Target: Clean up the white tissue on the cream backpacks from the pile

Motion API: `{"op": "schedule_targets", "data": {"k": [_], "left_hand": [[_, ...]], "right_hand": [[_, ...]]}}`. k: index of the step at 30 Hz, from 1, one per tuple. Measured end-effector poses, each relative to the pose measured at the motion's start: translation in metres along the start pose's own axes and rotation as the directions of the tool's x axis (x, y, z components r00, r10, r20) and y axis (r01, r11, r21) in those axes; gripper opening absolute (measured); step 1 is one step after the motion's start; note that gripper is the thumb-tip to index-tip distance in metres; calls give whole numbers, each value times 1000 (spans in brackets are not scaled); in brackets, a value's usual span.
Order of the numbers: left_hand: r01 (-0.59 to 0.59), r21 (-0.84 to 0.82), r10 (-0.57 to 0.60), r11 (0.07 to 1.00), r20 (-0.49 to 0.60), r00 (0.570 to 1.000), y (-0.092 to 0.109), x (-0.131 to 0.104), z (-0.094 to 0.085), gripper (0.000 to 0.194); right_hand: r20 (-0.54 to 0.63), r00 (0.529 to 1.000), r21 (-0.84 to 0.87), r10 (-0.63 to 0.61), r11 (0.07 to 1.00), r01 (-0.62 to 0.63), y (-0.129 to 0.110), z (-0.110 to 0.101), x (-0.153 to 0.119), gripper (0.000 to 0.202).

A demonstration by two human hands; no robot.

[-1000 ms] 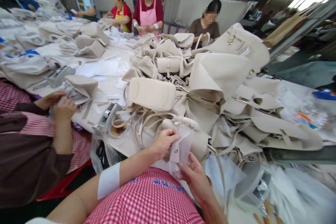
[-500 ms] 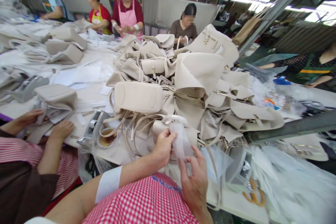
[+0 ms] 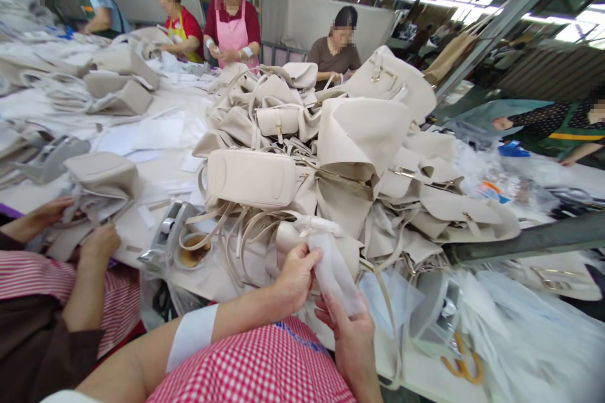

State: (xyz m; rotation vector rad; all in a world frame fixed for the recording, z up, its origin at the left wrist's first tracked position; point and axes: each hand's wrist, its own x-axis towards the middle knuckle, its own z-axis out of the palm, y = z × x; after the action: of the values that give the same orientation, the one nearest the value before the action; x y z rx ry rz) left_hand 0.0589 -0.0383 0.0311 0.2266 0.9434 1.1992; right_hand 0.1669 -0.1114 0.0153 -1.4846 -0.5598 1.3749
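Low in the middle of the frame, her left hand and right hand both pinch a thin white wrap around a bag strap, light, limp and likely slippery, best gripped at its edges.

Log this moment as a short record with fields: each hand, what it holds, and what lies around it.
left hand: grips the top of the white wrapping
right hand: holds the wrapping's lower end from beneath
wrapping: around part of a beige bag
behind: pile of beige bags
left: a co-worker's hands on another bag
right: orange-handled scissors
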Motion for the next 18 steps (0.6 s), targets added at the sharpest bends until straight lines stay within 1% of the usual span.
{"op": "schedule_targets", "data": {"k": [2,4,7,9,10,11,12,13,14,16,17,18], "left_hand": [[10,-7,-10,1000,10,1000,3,-2,0,40],[43,-4,-43,999,45,998,8,-5,-2,40],[71,55,-79,996,176,981,15,-9,-7,41],[70,131,-99,989,225,969,16,-9,-11,38],[81,170,-116,982,210,971,15,-8,-13,34],[98,200,-133,975,171,976,13,-6,-14,29],[116,212,-144,970,120,982,11,-3,-15,24],[130,211,-148,969,71,986,9,0,-16,21],[139,199,-148,970,31,989,7,3,-16,19],[133,161,-132,978,-14,991,6,7,-16,21],[118,140,-116,983,-22,993,7,7,-15,23],[100,123,-98,987,-22,995,8,7,-15,24]], "right_hand": [[-27,1000,-15,15,1000,-15,-2,0,3,53],[-50,999,-23,-15,1000,14,-1,-2,6,47],[-52,997,-70,-61,996,58,3,-9,7,48],[-40,996,-132,-86,988,80,6,-15,7,49],[-29,994,-178,-108,979,101,7,-18,8,47],[-2,989,-229,-150,962,146,8,-21,9,42],[57,975,-280,-215,934,223,8,-23,10,37],[148,943,-322,-298,887,331,8,-25,11,31],[266,886,-342,-380,822,455,6,-26,12,26],[498,715,-318,-490,664,676,3,-25,15,24],[579,637,-295,-508,598,745,1,-23,16,27],[638,581,-276,-505,555,785,-1,-21,17,30]]}}
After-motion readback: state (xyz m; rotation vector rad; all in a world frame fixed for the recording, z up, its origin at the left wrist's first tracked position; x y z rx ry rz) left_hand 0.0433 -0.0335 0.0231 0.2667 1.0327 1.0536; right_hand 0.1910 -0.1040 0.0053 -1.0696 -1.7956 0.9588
